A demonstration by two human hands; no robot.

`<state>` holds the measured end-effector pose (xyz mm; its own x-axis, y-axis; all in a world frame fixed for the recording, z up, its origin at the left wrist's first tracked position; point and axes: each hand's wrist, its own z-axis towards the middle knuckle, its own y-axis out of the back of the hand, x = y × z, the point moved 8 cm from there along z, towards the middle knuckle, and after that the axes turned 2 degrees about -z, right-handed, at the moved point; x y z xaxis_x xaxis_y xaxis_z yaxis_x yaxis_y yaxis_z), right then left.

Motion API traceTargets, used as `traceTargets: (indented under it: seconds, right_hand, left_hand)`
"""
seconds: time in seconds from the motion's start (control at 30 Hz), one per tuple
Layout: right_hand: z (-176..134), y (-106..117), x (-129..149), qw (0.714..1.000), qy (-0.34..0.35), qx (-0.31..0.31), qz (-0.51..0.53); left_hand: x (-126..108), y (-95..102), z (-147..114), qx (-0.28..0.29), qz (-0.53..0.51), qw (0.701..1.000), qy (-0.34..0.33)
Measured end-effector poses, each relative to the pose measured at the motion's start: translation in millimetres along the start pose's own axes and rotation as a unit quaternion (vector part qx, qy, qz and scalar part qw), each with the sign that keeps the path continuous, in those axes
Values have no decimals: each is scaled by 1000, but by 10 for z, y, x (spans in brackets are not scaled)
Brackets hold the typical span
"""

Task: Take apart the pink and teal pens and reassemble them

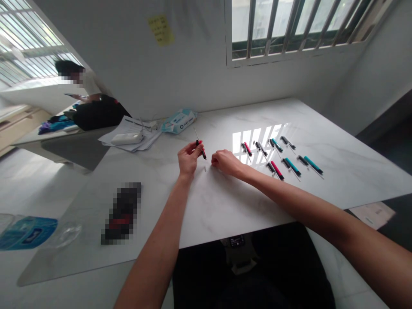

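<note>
Red-and-black pen [203,153] gripped in my left hand [187,162]; hands apart.
Thin rod [196,132] points up from the pen above the marble-patterned table [225,204]. My right hand [225,162] rests just beside, fingers curled; whether it holds anything, I cannot tell. Small pale piece [205,169], possibly a pen part, lies between my wrists. Advisable: steady fingertip pressure, rod unbent, loose piece undisturbed.

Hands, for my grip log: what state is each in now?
Left hand: closed, holding a red-and-black pen.
Right hand: curled; whether holding anything cannot be told.
</note>
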<state>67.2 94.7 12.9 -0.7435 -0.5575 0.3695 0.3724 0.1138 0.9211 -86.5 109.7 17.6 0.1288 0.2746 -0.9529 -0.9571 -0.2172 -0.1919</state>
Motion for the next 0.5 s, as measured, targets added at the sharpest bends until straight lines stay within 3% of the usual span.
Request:
traceTargets:
  seconds: [0.23,0.33,0.5]
  right_hand:
    - [13,46,38,999,5,-21,27]
    - [42,-8,245,998,45,-12,51]
    - [60,-134,650,991,97,2,94]
  left_hand:
    - [-11,13,40,-4,2,1000,-8]
    - [-102,201,127,-42,-20,999,-22]
    - [-276,691,278,-139,-53,988,-38]
